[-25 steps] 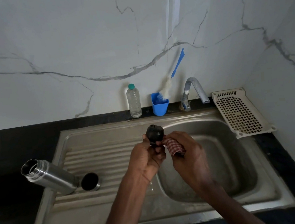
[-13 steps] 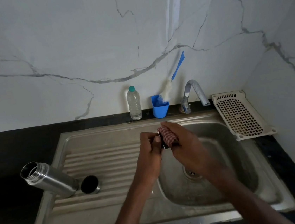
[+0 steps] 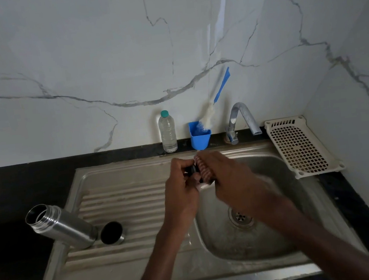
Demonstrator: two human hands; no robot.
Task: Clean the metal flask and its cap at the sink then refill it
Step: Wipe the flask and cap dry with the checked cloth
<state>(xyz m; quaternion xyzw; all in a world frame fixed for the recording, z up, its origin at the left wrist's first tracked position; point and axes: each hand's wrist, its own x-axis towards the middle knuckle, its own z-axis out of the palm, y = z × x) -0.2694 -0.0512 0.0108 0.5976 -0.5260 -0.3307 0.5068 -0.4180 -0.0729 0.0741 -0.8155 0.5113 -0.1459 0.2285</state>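
Flask point(image 3: 61, 226), lying on ribbed drainboard left of sink basin point(image 3: 248, 243): brushed metal, satin sheen, threaded neck bright. Small cup point(image 3: 112, 233) touching flask's base: metal rim, dark inside. Basin and drainboard: dull steel, water-stained, streaky. Black stopper point(image 3: 191, 170) in left hand point(image 3: 181, 193): looked like matt plastic. Checked cloth point(image 3: 204, 169) in right hand point(image 3: 226, 176): woven, soft. Behind basin: tap point(image 3: 242, 119) polished chrome; bottle point(image 3: 167, 132) clear plastic; holder point(image 3: 200, 135) glossy blue plastic. Wall glossy marble, countertop dark.

Single head view, from above front edge of sink point(image 3: 122, 167), facing forward-down toward back wall point(image 3: 100, 57); hands close below.
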